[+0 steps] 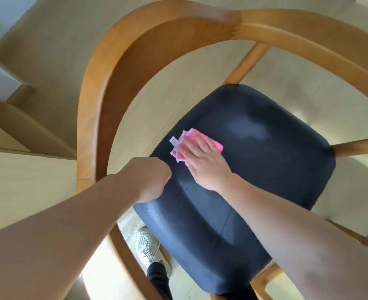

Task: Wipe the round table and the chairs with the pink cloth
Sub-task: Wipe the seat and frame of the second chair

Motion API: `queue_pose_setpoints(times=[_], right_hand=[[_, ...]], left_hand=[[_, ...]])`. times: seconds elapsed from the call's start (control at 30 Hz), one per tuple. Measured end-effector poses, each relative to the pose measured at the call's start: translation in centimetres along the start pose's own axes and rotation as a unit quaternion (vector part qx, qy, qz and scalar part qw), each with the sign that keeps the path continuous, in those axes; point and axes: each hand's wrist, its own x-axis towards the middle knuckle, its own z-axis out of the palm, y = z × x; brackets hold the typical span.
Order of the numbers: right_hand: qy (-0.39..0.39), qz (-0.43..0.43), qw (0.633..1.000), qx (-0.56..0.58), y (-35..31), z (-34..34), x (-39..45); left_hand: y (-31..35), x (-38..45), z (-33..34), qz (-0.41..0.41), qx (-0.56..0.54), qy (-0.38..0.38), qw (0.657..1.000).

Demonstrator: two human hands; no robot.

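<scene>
Head view, looking steeply down onto one wooden chair (96, 100) with a curved backrest rail and a dark blue padded seat (254, 161). One pink cloth (197, 137), folded, with white edges and a small white tag showing at its left side, lying flat on the left part of the seat, toward the far edge. Right hand (202, 161) resting palm-down on the cloth, fingers straight and pressed flat over it, not curled around it; pink visible beyond the fingertips and on both sides of them. Left hand (150, 178) at the near-left edge of the seat, just beside the right hand, fingers folded under and hidden from view, so cannot tell whether anything is gripped or only the seat edge touched. Two bare forearms reaching in from the near side. One pale, slightly shiny patch on the seat, right of the cloth. One white sneaker (149, 247) and a dark trouser leg (159, 280) on the light floor (157, 100) below the seat's near-left corner. No containers in view.
</scene>
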Motion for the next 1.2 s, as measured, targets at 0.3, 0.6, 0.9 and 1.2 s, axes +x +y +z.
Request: queue_pose_setpoints(times=[0.3, 0.6, 0.9, 1.2], right_hand=[[0.027, 0.027, 0.998, 0.047, -5.6, 3.0, -7.1], [0.076, 0.011, 0.996, 0.040, -5.9, 4.1, -10.5], [0.010, 0.062, 0.998, -0.015, 3.0, 2.2, -10.8], [0.009, -0.017, 1.000, 0.010, -3.5, 5.2, -17.9]], left_hand=[[0.0, -2.2, -0.6, 0.000, 0.077, 0.044, 0.996], [-0.2, -1.9, -0.3, -0.023, -0.010, 0.133, 0.991], [3.0, -3.8, 1.9, -0.088, -0.058, 0.166, 0.980], [5.7, -7.0, 3.0, -0.125, -0.073, 0.171, 0.975]])
